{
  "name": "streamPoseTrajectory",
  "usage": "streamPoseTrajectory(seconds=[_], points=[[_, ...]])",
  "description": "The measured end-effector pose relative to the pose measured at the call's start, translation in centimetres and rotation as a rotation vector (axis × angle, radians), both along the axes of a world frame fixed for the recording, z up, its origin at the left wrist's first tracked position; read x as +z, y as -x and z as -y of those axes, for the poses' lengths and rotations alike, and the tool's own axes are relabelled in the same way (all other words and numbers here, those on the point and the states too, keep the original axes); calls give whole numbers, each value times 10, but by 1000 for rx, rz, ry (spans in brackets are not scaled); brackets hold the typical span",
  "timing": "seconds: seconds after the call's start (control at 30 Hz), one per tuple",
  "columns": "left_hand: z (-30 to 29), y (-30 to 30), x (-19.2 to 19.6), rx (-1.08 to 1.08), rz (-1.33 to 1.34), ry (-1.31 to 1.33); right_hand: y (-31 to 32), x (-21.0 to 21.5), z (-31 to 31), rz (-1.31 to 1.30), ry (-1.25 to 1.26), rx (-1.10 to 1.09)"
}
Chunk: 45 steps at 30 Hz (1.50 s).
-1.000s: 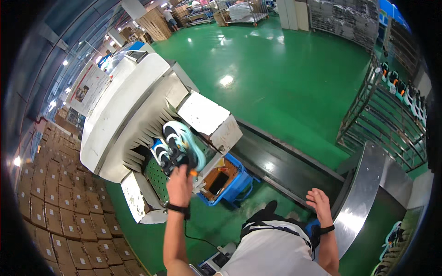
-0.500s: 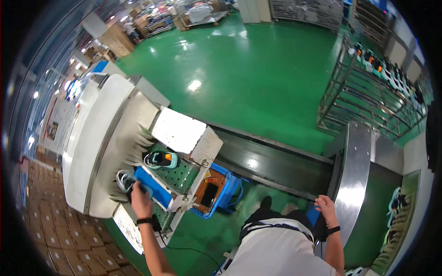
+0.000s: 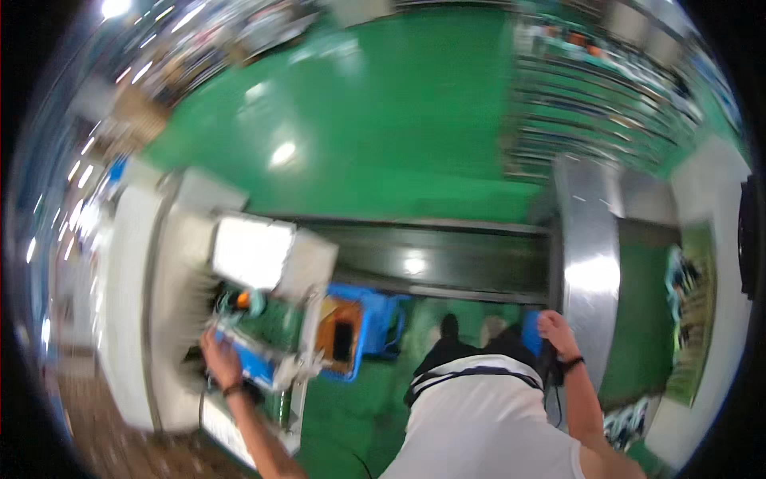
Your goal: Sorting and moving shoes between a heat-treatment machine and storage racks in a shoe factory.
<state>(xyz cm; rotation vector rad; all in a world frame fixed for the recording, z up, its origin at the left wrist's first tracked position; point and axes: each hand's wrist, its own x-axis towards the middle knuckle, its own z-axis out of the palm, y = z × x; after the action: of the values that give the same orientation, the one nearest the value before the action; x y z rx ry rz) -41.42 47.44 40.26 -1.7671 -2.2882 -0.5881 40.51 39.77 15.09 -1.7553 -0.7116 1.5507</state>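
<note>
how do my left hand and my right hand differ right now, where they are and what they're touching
The left hand reaches far out to the side, resting on a blue tray-like part at the white machine; the right hand stays close to the body, beside the steel conveyor frame. The picture is too blurred to show either grip. Both wear a dark wristband.

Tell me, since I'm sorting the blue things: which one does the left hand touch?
The blue tray at the white machine; the left hand rests on its near end. The blue bin stands apart, further right on the green floor.
</note>
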Motion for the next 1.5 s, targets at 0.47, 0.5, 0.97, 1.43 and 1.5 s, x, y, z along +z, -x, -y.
streamPoseTrajectory(seconds=[0.47, 0.5, 0.97, 1.43, 1.5], points=[[-82, 35, -28, 186, 196, 208, -29, -8, 17, 534, 27, 77], [-85, 34, -22, 225, 190, 245, -39, -11, 23, 556, 94, 74], [-76, -461, -106, -514, 460, 624, -348, -43, 40, 945, -93, -750], [-97, -675, -154, -233, 717, 1008, -745, -97, 123, 1476, 791, -158], [-103, -693, -148, -271, 450, 1116, -742, -101, 100, 1421, 739, -303]])
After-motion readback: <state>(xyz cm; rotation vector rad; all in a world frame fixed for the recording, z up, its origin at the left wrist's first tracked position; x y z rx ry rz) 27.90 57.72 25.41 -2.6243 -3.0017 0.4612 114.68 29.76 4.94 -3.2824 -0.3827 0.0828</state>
